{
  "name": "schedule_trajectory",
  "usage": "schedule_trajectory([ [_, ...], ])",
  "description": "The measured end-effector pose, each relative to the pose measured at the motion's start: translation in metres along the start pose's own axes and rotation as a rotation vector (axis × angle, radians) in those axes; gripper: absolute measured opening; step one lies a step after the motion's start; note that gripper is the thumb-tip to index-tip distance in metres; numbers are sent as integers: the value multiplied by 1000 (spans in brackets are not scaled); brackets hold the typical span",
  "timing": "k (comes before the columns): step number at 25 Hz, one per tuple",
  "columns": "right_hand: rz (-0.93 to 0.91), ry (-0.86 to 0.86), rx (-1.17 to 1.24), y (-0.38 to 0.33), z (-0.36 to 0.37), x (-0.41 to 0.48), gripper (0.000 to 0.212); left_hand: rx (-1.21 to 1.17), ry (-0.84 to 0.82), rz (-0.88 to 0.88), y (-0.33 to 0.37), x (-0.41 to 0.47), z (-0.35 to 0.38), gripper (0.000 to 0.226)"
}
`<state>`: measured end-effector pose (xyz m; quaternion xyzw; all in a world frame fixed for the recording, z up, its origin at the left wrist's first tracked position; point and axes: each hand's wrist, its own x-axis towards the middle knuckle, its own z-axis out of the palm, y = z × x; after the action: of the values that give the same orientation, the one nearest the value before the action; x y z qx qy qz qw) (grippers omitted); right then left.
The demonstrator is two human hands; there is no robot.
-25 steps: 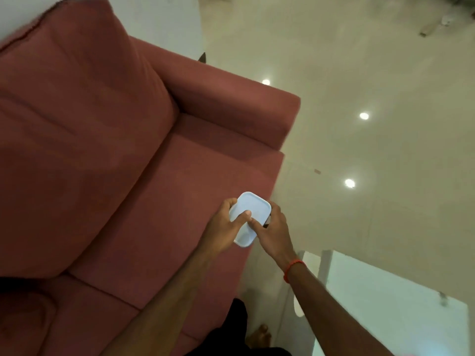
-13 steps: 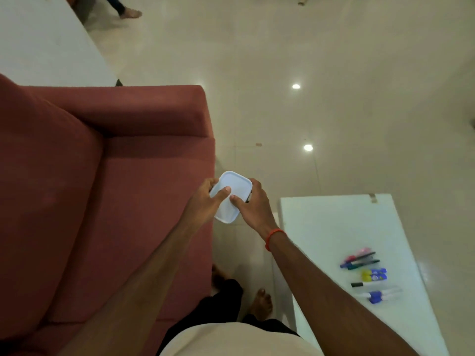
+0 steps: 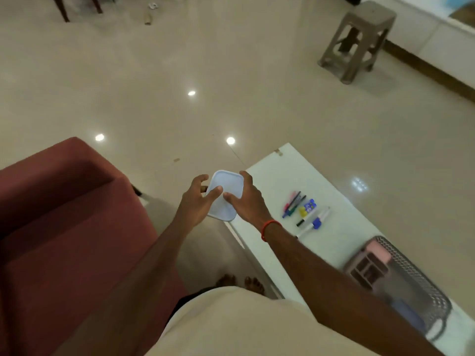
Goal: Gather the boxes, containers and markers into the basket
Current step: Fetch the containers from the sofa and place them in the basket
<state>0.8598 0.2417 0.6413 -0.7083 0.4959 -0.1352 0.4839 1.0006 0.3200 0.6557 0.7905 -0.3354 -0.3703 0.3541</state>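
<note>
I hold a small white lidded container [image 3: 226,186] in front of me, over the gap between sofa and table. My left hand [image 3: 198,204] grips its left side, thumb on the lid. My right hand [image 3: 246,199] clasps its right side, with an orange band on the wrist. On the white table [image 3: 334,242] lie several markers [image 3: 295,202], a blue and yellow small item [image 3: 308,207] and a white pen with a blue cap [image 3: 317,222]. The grey mesh basket [image 3: 411,273] stands at the table's near right and holds a pink divided box [image 3: 370,265].
A red sofa [image 3: 64,240] fills the left side. A brown plastic stool [image 3: 359,39] stands on the shiny tiled floor at the far right. Dark chair legs [image 3: 64,9] show at the top left. My bare feet [image 3: 241,282] are between sofa and table.
My view has swung right, away from the sofa, toward the table. The markers and the basket have come into sight. Both hands have kept hold of the container throughout.
</note>
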Motion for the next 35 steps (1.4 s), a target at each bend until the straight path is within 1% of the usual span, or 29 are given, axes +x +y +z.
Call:
schedule_trajectory([
  [3,87,135,47,18,-25,-9,86,59,-135,52,24,13,25,68],
  [5,146,218,79,31,-35,-19,89,99,-220,98,35,16,43,64],
  [8,245,360,121,53,-45,-39,87,104,-363,157,43,15,75,53],
  [13,383,539,179,86,-64,-94,99,107,-580,218,59,-7,134,34],
  [15,425,601,173,98,-76,-116,98,97,-671,230,65,-21,158,30],
  [18,491,702,176,118,-91,-148,91,125,-777,285,73,-43,194,32],
  [22,597,835,226,148,-102,-184,85,236,-901,342,80,-69,237,44],
  [25,658,895,227,174,-109,-199,83,289,-921,334,77,-90,266,47],
  [28,681,981,320,203,-118,-208,84,323,-812,315,75,-106,298,43],
  [30,696,1020,400,224,-128,-213,82,337,-779,314,74,-113,322,39],
  [35,730,1086,503,295,-157,-236,74,319,-849,338,75,-138,402,41],
])
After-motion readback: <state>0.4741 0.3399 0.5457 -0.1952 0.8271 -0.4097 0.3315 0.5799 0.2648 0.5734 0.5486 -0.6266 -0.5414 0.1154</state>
